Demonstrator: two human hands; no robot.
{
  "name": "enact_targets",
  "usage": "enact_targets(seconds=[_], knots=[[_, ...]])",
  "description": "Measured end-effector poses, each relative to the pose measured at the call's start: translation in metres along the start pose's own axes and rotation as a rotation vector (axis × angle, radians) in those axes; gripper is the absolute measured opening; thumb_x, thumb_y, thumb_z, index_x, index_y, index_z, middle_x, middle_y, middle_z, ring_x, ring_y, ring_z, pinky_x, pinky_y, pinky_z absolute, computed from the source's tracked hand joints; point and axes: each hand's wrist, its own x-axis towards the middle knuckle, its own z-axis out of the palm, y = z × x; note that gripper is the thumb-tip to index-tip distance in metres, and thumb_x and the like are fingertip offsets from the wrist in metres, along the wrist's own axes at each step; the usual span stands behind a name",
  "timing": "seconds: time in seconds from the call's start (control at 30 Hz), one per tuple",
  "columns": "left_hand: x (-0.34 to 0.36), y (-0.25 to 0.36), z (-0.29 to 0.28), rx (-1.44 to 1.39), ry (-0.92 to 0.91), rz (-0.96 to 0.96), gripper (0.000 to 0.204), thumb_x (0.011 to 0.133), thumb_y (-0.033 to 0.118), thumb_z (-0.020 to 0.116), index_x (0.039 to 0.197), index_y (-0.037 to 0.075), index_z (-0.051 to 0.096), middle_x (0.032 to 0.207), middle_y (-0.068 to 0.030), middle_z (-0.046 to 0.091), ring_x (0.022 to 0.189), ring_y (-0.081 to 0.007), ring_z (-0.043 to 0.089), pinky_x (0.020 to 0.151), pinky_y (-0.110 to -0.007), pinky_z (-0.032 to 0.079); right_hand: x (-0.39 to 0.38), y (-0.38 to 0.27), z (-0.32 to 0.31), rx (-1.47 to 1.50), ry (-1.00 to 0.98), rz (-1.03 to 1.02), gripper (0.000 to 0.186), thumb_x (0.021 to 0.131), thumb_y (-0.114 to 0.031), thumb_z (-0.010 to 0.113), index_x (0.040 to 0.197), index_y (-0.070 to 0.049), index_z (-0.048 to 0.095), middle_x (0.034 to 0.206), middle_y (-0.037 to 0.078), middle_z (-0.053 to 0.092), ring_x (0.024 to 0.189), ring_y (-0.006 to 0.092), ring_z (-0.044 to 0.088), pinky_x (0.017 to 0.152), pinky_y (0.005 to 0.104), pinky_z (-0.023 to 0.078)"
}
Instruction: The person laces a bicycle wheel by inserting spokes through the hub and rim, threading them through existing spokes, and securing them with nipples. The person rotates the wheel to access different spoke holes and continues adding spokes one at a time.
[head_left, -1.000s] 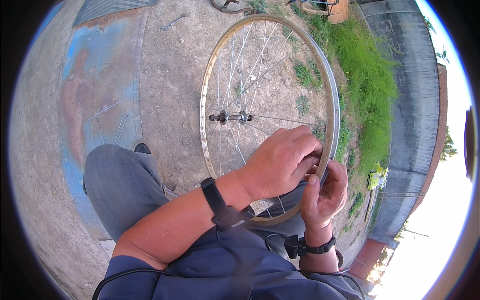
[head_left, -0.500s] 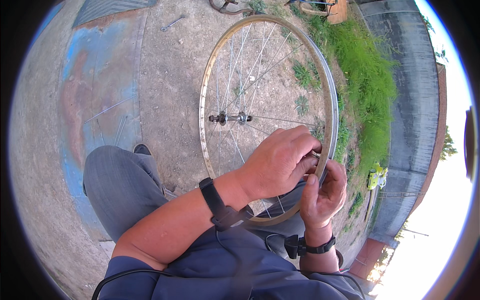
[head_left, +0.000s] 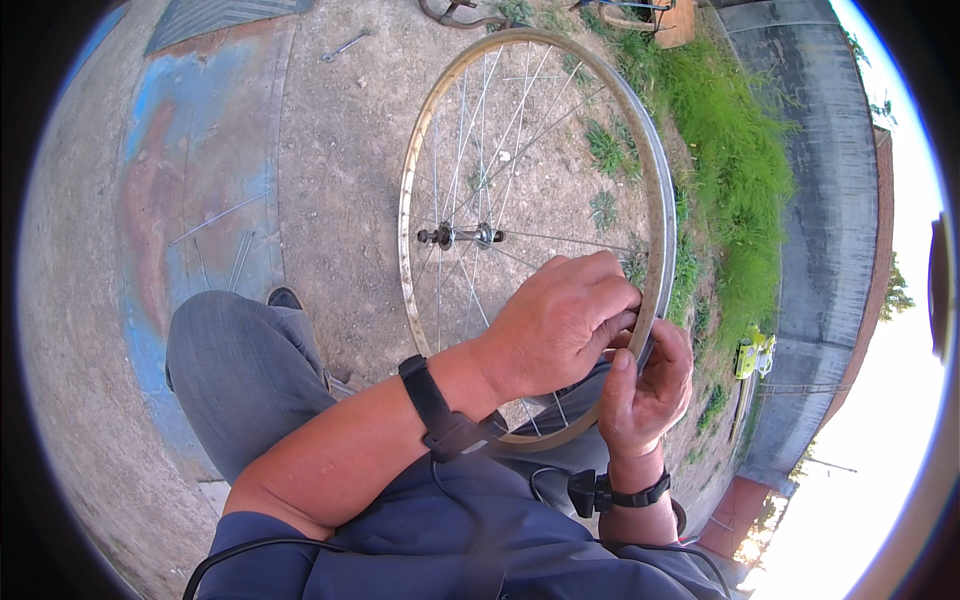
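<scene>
A bicycle wheel [head_left: 655, 150] with a worn, rust-spotted rim stands in front of me. Thin spokes run to its hub [head_left: 462, 236], with gaps between them. My left hand [head_left: 560, 322] reaches inside the wheel, its thumb and fingers pinched together close to the inner face of the rim at the right. What lies between those fingertips is hidden. On the outer side of that same stretch, my right hand [head_left: 648, 390] has its thumb and curled fingers around the rim. One spoke passes behind my left hand.
Several loose spokes [head_left: 218, 220] lie on a blue, rusty metal sheet [head_left: 155, 110] to the left. A wrench [head_left: 345, 48] rests on the dirt farther off. Green plants [head_left: 740, 190] and a grey wall [head_left: 825, 200] line the right. My bent knee [head_left: 235, 370] is at lower left.
My left fingers have shifted slightly at the rim, and the shiny bit seen by the fingertips is now covered. The wheel and my right hand stay practically in place.
</scene>
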Motion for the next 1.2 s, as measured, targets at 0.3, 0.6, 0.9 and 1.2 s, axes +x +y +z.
enact_targets(seconds=[0.3,0.6,0.9,1.2], knots=[[0.0013,0.0008,0.0002,-0.032,0.04,-0.002,0.013,0.086,0.009,0.075,0.096,0.008,0.066,0.088,-0.0091,0.061,0.082,-0.0315,0.062,0.074,-0.041,0.048,0.0017,-0.0009,0.0007,-0.018,0.013,0.01,0.042,0.085,-0.008,0.073,0.126,-0.004,0.063,0.105,0.011,0.067,0.078,0.0212,0.056,0.063,0.0311,0.043],[0.0013,-0.0023,-0.0002,-0.01,0.034,0.055,0.014,0.086,0.009,0.076,0.098,0.008,0.068,0.09,-0.0087,0.062,0.082,-0.0315,0.062,0.073,-0.04,0.048,0.0008,-0.0002,0.0012,0.007,0.011,-0.001,0.043,0.086,-0.007,0.072,0.128,-0.003,0.062,0.105,0.012,0.067,0.081,0.0223,0.058,0.063,0.0313,0.044],[0.001,-0.0017,-0.0001,-0.034,0.03,-0.02,0.015,0.085,0.009,0.076,0.098,0.009,0.068,0.09,-0.007,0.062,0.083,-0.0303,0.062,0.073,-0.04,0.048,0.0003,0.0003,0.001,0.014,0.015,0.016,0.042,0.086,-0.007,0.072,0.127,-0.003,0.062,0.107,0.013,0.067,0.081,0.0227,0.059,0.064,0.0314,0.044],[-0.0007,-0.0027,-0.0017,-0.008,0.001,-0.002,0.019,0.084,0.011,0.076,0.102,0.008,0.071,0.094,-0.0074,0.063,0.085,-0.0302,0.062,0.076,-0.04,0.048,-0.0005,-0.0006,0.0015,0.034,0.01,0.031,0.043,0.086,-0.006,0.071,0.128,-0.003,0.061,0.107,0.012,0.067,0.081,0.022,0.058,0.064,0.0313,0.044]])
